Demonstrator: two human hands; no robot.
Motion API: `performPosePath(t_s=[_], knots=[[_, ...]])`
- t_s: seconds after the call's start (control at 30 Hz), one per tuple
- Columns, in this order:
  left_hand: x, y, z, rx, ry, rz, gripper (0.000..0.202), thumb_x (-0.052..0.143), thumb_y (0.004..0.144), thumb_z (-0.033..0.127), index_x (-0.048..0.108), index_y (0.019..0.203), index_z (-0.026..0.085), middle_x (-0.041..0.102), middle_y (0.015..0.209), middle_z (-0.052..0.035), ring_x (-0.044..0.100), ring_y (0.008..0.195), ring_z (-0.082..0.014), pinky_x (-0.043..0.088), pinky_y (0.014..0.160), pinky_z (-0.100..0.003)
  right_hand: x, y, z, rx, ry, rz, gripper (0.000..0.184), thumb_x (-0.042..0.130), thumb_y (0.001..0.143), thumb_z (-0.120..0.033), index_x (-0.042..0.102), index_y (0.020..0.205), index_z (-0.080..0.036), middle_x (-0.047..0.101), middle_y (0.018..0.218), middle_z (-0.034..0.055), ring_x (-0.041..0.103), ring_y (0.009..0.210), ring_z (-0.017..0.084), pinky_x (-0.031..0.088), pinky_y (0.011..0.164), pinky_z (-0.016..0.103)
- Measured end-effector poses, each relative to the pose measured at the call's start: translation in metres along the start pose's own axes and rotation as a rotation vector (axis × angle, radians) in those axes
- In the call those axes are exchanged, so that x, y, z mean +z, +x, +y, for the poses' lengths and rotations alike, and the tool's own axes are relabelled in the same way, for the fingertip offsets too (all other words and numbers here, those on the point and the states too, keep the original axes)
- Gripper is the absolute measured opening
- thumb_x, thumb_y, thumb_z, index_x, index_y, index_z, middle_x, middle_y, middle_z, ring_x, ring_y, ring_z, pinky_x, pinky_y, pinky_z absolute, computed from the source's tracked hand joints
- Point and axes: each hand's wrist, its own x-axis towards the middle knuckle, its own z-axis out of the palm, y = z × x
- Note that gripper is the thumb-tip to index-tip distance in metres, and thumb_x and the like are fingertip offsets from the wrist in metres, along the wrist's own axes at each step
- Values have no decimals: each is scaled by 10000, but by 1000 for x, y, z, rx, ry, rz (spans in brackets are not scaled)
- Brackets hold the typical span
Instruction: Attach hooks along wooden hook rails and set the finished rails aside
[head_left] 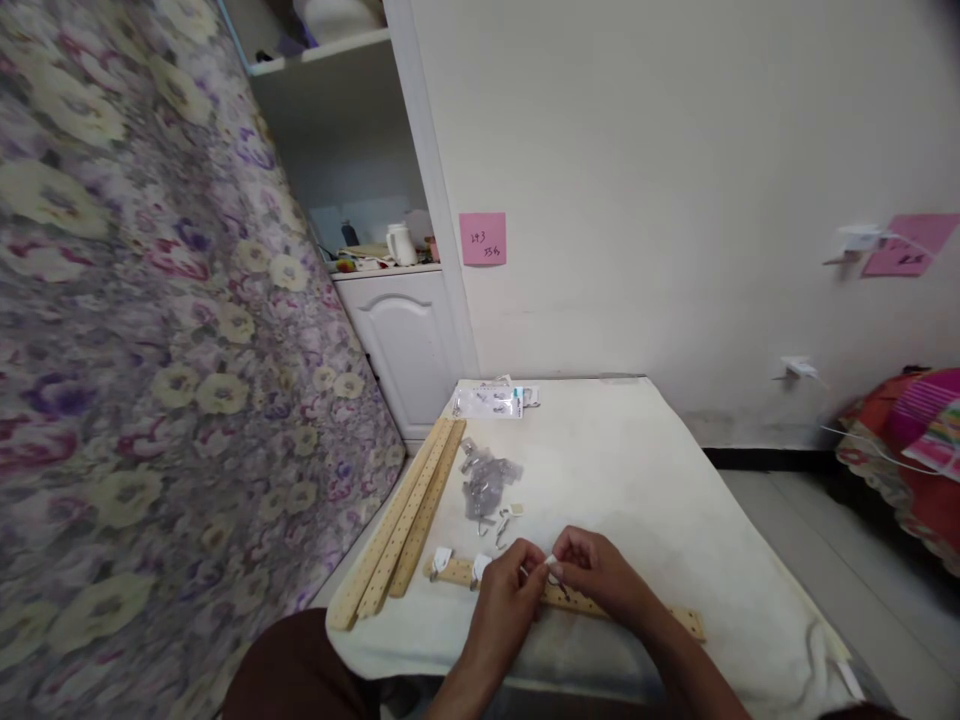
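Both hands meet over a perforated wooden strip lying across the near part of the table. My left hand is closed, fingertips pinching a small white piece. Closed on the same piece from the other side is my right hand. A dark thin bit like a metal hook shows just below their fingertips; the fingers hide most of it. Two hooks with white tags, one tag at the strip's left end and another tag beside my left hand, sit on the strip.
Several longer perforated wooden strips lie along the table's left edge. Clear plastic packets are heaped behind my hands, with loose metal hooks nearby. A printed package lies at the back. A floral curtain hangs at left.
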Motion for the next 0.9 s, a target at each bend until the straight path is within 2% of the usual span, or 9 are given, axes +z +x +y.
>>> performPosePath(t_s=[0.13, 0.3, 0.4, 0.5, 0.7, 0.9], knots=[[5, 0, 2, -34, -30, -9, 161, 525, 807, 353, 540, 750, 202, 477, 565, 65, 465, 471, -100, 339, 453, -194, -1, -3, 1, 49, 15, -27, 193, 633, 722, -322, 553, 817, -174, 494, 576, -65, 414, 458, 64, 318, 438, 185], [10, -12, -8, -17, -21, 39, 142, 486, 820, 335, 548, 836, 208, 519, 644, 48, 486, 513, -110, 357, 498, -210, -10, -3, 5, 85, -96, 62, 109, 592, 718, -268, 538, 739, -176, 488, 523, -74, 436, 424, 71, 344, 427, 190], [18, -29, -22, -5, 89, -29, 117, 471, 810, 267, 557, 766, 201, 543, 636, 26, 502, 594, -133, 357, 558, -225, -20, -2, 9, 115, -178, 102, 92, 583, 712, -251, 537, 692, -174, 518, 531, -58, 462, 445, 83, 355, 446, 200], [29, -46, -37, 1, 200, -101, 119, 444, 788, 189, 557, 752, 200, 599, 712, -6, 528, 677, -153, 362, 617, -245, -26, 0, 15, 95, -260, 103, 84, 588, 701, -232, 568, 654, -165, 538, 542, -43, 463, 495, 92, 334, 485, 208], [40, -54, -52, 52, 354, -161, 145, 412, 806, 167, 545, 787, 220, 614, 765, -21, 530, 702, -164, 351, 636, -261, -18, 5, 35, 81, -258, 99, 67, 590, 689, -221, 596, 654, -164, 554, 542, -39, 450, 521, 99, 316, 508, 213], [40, -50, -56, 92, 387, -163, 147, 418, 797, 125, 523, 769, 224, 596, 764, -9, 526, 704, -157, 344, 636, -250, -12, 8, 48, 104, -421, 138, 44, 577, 670, -182, 615, 650, -172, 566, 543, -34, 467, 537, 105, 327, 512, 206]])
